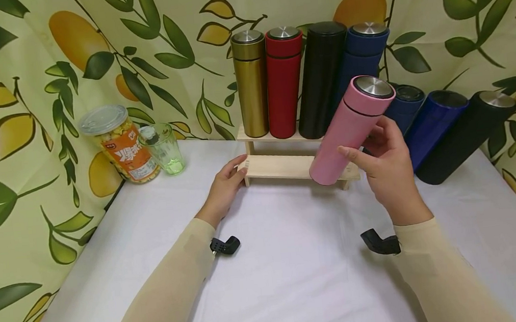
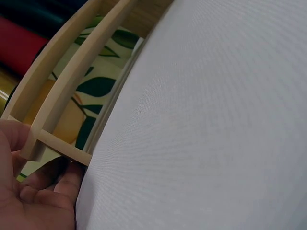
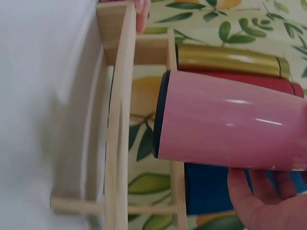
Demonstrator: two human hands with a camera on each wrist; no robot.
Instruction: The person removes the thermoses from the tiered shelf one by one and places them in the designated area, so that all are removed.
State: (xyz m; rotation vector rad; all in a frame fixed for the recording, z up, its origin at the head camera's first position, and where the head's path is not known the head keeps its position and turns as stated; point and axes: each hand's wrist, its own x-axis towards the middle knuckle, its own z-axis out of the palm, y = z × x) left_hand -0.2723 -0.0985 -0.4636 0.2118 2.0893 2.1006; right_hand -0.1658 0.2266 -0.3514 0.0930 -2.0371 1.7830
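My right hand (image 1: 390, 170) grips a pink thermos (image 1: 348, 135), thumb in front and fingers behind. It is tilted, silver lid up to the right, its black base above the lower step in the right wrist view. My left hand (image 1: 224, 187) holds the left end of a two-step wooden rack (image 1: 281, 166), thumb at the lower step and fingers curled beside the frame in the left wrist view. Along the upper step stand a gold thermos (image 1: 252, 87), a red thermos (image 1: 285, 87), a black thermos (image 1: 322, 84) and a blue thermos (image 1: 361, 52), the last partly hidden by the pink one.
Right of the rack, a dark blue thermos (image 1: 405, 104), a bright blue thermos (image 1: 436, 125) and another black thermos (image 1: 465, 137) lean in view. At left stand a lidded snack jar (image 1: 128, 149) and a green glass (image 1: 167, 151). A leaf-patterned curtain (image 1: 158, 16) surrounds the white-covered table (image 1: 286, 271).
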